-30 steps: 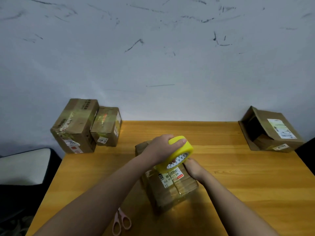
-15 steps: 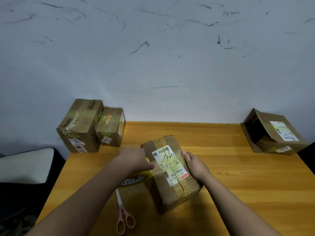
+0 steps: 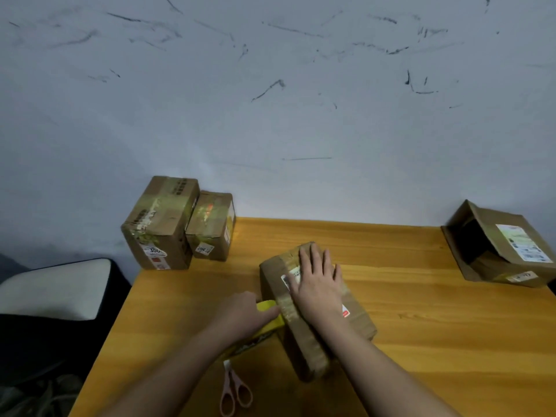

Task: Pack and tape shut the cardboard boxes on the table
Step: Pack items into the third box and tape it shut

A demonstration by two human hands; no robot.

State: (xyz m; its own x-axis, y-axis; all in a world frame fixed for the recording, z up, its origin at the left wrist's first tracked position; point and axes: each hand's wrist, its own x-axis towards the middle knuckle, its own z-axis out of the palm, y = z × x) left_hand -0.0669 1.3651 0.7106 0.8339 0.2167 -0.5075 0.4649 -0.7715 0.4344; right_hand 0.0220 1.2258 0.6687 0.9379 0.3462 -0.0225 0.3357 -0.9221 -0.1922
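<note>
Box (image 3: 304,341) under flat right-hand fingers (image 3: 316,260); left fingers (image 3: 267,313) grip tape roll (image 3: 266,325).

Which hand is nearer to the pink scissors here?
Left. The left hand grips the yellow tape roll just above the pink scissors; the right hand lies flat on the box, farther up and to the right.

The table (image 3: 421,341) is smooth, varnished orange wood with a soft sheen. The box (image 3: 304,335) is matt brown cardboard, creased, banded with glossy clear tape and a paper label (image 3: 288,277). The scissors (image 3: 235,392) have pink plastic handles. The wall (image 3: 270,115) is matt, scuffed.
</note>
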